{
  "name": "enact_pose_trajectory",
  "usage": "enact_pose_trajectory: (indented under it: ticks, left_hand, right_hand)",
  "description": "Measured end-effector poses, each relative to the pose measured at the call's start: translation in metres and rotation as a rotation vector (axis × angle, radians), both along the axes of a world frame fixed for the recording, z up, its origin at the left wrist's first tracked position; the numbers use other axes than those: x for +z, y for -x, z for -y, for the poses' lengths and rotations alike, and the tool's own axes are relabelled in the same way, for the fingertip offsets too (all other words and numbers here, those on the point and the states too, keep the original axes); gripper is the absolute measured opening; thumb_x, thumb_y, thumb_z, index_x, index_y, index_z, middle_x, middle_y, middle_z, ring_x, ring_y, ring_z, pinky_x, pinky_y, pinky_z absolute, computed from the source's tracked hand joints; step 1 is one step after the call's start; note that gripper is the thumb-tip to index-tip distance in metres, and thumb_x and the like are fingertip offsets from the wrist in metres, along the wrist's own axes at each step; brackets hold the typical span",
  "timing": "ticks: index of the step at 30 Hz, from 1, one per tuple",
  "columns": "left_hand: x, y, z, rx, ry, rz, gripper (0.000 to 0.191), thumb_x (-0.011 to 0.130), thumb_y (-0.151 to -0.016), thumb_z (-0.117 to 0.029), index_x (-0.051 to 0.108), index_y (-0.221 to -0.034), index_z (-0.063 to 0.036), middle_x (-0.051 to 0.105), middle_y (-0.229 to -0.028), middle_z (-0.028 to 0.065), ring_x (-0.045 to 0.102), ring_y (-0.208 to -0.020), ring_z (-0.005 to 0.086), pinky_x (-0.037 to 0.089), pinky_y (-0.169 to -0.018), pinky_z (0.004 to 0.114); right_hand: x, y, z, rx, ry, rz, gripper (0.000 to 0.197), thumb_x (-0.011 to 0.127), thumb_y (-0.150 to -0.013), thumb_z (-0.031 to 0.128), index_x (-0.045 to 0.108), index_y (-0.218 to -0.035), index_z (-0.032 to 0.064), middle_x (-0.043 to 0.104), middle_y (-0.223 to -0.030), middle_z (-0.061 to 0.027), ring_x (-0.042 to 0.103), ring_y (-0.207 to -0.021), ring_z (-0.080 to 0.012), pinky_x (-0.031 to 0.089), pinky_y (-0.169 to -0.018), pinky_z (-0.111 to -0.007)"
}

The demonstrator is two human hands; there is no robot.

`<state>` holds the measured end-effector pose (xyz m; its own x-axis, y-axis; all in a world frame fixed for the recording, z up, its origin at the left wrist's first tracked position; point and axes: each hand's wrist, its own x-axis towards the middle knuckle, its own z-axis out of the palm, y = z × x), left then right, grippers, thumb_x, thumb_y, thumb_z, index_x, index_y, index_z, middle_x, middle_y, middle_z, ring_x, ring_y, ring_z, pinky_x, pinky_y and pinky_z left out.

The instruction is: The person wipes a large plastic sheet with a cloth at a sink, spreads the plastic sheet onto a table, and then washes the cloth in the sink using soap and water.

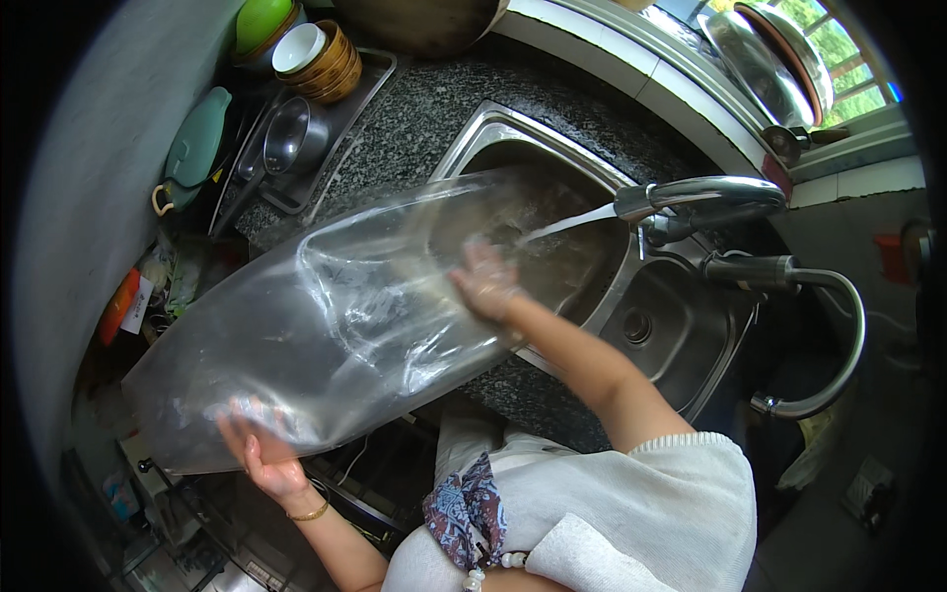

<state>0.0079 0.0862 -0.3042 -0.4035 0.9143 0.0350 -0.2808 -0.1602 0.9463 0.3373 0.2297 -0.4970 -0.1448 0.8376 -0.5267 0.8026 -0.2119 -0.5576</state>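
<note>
A large clear plastic bag or sheet (355,318) stretches from the left over the granite counter into the larger basin of the steel sink (462,152). My left hand (263,448) holds its lower left edge; the fingers show through the film, and the thumb is on the near side. Blurred by motion, my right hand (488,281) is spread at the sink end of the plastic, wet and holding nothing. Whether it lies on or under the film there, I cannot tell. Water (570,222) runs from the chrome faucet (695,194) beside my right hand.
The smaller basin (658,325) is at the right, near a second curved spout (851,348). Stacked bowls (318,66) and a metal ladle (285,140) sit on a tray (370,89) at upper left. Metal pans (769,66) lean by the window.
</note>
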Motion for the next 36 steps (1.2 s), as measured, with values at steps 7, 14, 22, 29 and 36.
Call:
enact_pose_trajectory:
  ticks: [7, 14, 22, 29, 36]
  left_hand:
    - [0.004, -0.011, 0.003, 0.054, 0.079, -0.038, 0.056, 0.039, -0.085, -0.007, 0.026, -0.139, -0.0082, 0.036, -0.14, 0.0107, 0.034, -0.128, 0.0246, 0.029, -0.105, 0.044]
    - [0.004, -0.018, 0.001, 0.018, 0.036, -0.061, 0.058, 0.039, -0.085, -0.009, 0.022, -0.141, -0.008, 0.035, -0.141, 0.0102, 0.036, -0.127, 0.0256, 0.029, -0.104, 0.046]
    - [-0.003, -0.002, 0.009, -0.061, -0.022, 0.011, 0.058, 0.04, -0.085, -0.007, 0.023, -0.14, -0.0079, 0.036, -0.14, 0.0089, 0.037, -0.126, 0.0268, 0.03, -0.103, 0.051]
    - [-0.006, -0.01, 0.01, 0.043, 0.019, -0.012, 0.059, 0.042, -0.083, -0.004, 0.025, -0.139, -0.0074, 0.044, -0.134, 0.0096, 0.04, -0.124, 0.0298, 0.034, -0.1, 0.054]
    - [0.006, -0.017, 0.007, 0.027, -0.011, -0.034, 0.059, 0.041, -0.083, -0.004, 0.025, -0.139, -0.0075, 0.042, -0.135, 0.0107, 0.042, -0.123, 0.032, 0.035, -0.1, 0.055]
  right_hand:
    - [0.017, 0.058, -0.033, -0.095, -0.286, -0.198, 0.084, 0.035, -0.088, 0.055, -0.001, -0.142, 0.0023, -0.005, -0.149, -0.0183, -0.006, -0.138, -0.0302, -0.001, -0.11, -0.043]
    - [-0.072, -0.055, -0.087, -0.542, 0.037, -0.045, 0.088, 0.042, -0.083, 0.06, 0.01, -0.142, 0.003, 0.02, -0.146, -0.0177, 0.016, -0.136, -0.0319, 0.015, -0.109, -0.044]
    - [-0.028, -0.067, 0.007, 0.29, -0.025, 0.092, 0.07, 0.046, -0.083, 0.053, 0.035, -0.128, 0.0014, 0.034, -0.134, -0.0186, 0.034, -0.126, -0.0305, 0.026, -0.104, -0.043]
    - [0.011, -0.027, 0.029, 0.281, -0.167, -0.046, 0.079, 0.045, -0.084, 0.049, 0.017, -0.139, -0.0008, 0.013, -0.147, -0.0196, 0.015, -0.136, -0.0326, 0.013, -0.111, -0.04]
    - [-0.129, -0.142, -0.059, -0.814, -0.27, -0.164, 0.033, 0.059, -0.082, 0.03, 0.064, -0.096, 0.0008, 0.063, -0.096, -0.0172, 0.059, -0.09, -0.0241, 0.044, -0.083, -0.033]
